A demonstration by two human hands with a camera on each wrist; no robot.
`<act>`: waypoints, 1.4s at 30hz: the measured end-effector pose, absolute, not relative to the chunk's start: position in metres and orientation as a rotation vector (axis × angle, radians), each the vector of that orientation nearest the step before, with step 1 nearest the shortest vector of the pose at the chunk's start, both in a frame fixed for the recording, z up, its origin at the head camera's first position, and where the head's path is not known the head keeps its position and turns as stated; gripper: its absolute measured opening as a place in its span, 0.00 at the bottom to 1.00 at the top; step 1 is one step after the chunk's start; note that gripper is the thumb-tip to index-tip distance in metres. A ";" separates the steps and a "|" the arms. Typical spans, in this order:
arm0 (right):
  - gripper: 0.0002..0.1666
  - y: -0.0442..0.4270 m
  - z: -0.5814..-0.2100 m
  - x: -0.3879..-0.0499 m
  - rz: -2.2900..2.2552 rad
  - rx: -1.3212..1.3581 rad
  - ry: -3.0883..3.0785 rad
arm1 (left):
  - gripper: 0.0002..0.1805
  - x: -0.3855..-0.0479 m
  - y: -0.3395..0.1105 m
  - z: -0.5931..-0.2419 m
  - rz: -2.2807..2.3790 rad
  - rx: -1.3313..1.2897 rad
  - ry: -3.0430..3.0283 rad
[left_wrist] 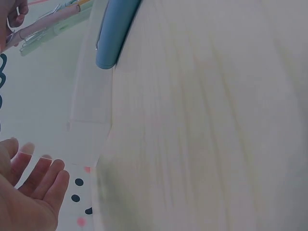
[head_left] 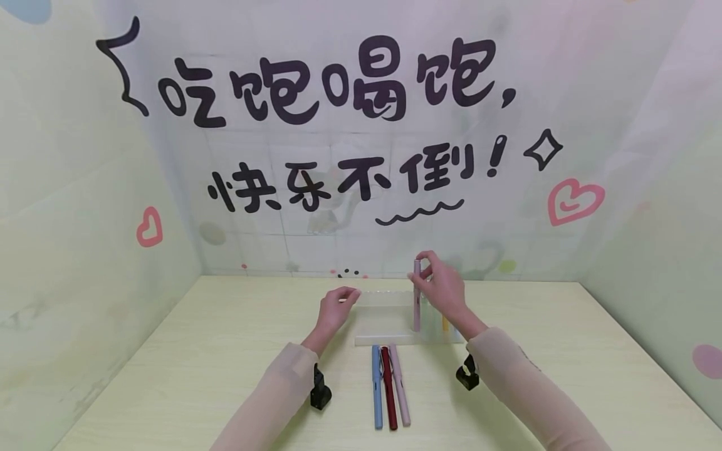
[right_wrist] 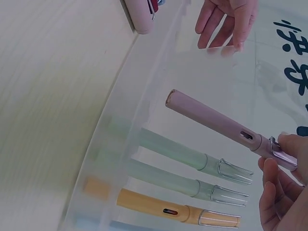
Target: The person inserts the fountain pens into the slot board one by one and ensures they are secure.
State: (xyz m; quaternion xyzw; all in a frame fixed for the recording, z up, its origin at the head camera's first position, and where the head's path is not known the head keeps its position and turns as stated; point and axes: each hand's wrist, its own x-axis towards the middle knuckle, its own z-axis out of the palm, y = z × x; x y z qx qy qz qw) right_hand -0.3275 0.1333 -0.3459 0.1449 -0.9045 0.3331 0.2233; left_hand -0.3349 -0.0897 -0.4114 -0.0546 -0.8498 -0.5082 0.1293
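Note:
My right hand (head_left: 445,291) pinches a light purple pen (head_left: 417,300) near its clip. The pen stands upright in front of the back panel of a clear plastic pen stand (head_left: 383,339). At the stand's left upper edge, my left hand (head_left: 335,310) pinches the panel between thumb and fingers. In the right wrist view, two pale green pens (right_wrist: 173,151), a yellow-orange pen (right_wrist: 154,204) and part of a blue one sit side by side in the stand. The purple pen's lower end appears apart from the front ledge there.
Before the stand lie a blue pen (head_left: 376,388), a dark red pen (head_left: 389,388) and a pink-lilac pen (head_left: 400,385), roughly parallel on the pale wooden table (head_left: 197,376). A printed backdrop (head_left: 338,250) rises behind and at both sides.

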 end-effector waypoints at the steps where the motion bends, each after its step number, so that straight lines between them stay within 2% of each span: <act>1: 0.19 0.133 -0.347 -0.328 0.910 0.398 -2.497 | 0.15 -0.335 -0.090 -0.411 -1.477 -0.156 -2.470; 8: 0.19 0.130 -0.353 -0.330 0.875 0.395 -2.476 | 0.17 -0.335 -0.090 -0.411 -1.481 -0.153 -2.464; 16: 0.18 0.130 -0.358 -0.330 0.858 0.406 -2.460 | 0.13 -0.336 -0.090 -0.413 -1.486 -0.159 -2.462; 42: 0.17 0.129 -0.369 -0.326 0.875 0.450 -2.494 | 0.15 -0.336 -0.092 -0.412 -1.482 -0.193 -2.453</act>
